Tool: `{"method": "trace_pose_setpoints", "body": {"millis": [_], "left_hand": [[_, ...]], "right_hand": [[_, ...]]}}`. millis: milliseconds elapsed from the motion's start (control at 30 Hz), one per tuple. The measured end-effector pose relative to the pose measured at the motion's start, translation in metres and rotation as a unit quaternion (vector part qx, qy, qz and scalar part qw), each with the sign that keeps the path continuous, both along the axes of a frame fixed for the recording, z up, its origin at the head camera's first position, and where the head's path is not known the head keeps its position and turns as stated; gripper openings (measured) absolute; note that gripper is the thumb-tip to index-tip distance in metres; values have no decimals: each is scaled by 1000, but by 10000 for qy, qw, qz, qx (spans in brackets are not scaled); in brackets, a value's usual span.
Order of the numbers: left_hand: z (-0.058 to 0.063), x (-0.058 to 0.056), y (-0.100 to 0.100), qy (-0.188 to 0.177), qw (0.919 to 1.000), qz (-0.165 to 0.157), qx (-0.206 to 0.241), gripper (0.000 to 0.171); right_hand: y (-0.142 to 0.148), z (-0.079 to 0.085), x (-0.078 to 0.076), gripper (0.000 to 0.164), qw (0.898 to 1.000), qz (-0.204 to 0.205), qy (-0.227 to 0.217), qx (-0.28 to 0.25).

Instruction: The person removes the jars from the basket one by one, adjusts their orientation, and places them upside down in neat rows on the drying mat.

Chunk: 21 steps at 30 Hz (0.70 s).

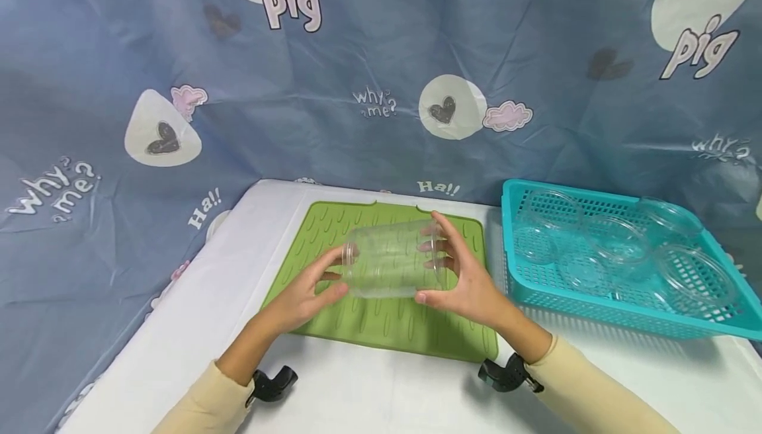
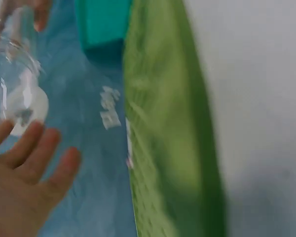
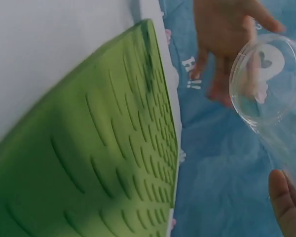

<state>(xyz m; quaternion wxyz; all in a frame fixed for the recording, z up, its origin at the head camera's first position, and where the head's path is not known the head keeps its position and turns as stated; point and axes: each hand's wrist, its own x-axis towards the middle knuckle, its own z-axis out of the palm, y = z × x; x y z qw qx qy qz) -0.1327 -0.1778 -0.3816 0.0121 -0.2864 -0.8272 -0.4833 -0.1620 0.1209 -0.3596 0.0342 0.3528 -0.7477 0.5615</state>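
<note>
A clear, round plastic container (image 1: 383,262) is held on its side above the green ribbed mat (image 1: 333,321). My right hand (image 1: 467,282) grips its right end, with the thumb at the near side and the fingers round the far side. Beside the container's left end is my left hand (image 1: 306,295). In the left wrist view that hand (image 2: 32,173) has its fingers spread, apart from the container (image 2: 15,84). The right wrist view shows a round rim on the container (image 3: 244,116) facing the left hand (image 3: 219,39), whose fingers look blurred.
On the right stands a turquoise plastic basket (image 1: 571,298) with several clear round plastic pieces inside. A white tabletop (image 1: 357,388) lies under the mat. Behind hangs a blue printed cloth (image 1: 357,143).
</note>
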Motion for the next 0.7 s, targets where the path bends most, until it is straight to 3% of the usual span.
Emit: {"method": "trace_pose_setpoints", "body": {"millis": [67,167,300,367,533,600,700], "left_hand": [[-4,6,-11,48,9959,304,-853,54],[-7,13,-27,152,9775,819,-1936,51],[-11,16,-41,354,9556,1257,-2641,51],[-13,18,-46,342,9454,1256,-2988,52],[-19,28,-56,-458,9287,838,-3584,63],[-21,32,-59,-744,9280,740,-3575,64],[-21,33,-61,-777,9295,847,-3506,59]], "right_hand": [[1,5,-2,112,9994,-201,-8,271],[1,15,-7,113,9963,-560,48,656],[-1,28,-17,113,9908,-859,138,1040],[-2,33,-23,113,9896,-874,180,1131],[-11,38,-38,115,9871,-812,220,1361],[-17,37,-43,115,9853,-785,251,1498],[-28,33,-48,116,9827,-715,339,1676]]}}
